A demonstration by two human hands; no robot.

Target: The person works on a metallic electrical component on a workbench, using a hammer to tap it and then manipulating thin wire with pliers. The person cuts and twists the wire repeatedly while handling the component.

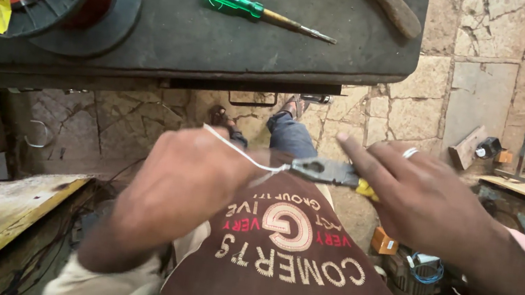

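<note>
pliers (324, 170) handles hiding under right hand (420, 197) (yellow grip peeking out) | right hand gripping pliers, jaws probably biting white wire (241, 155) | left hand (186, 181) clenching, pulling wire taut

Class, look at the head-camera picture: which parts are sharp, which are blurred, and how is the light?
Head view: soft, even light, no hard shadows; the right hand and left hand smear slightly; the pliers and white wire stay readable; the green screwdriver glints; wide-lens bending curves the bench edge.
</note>
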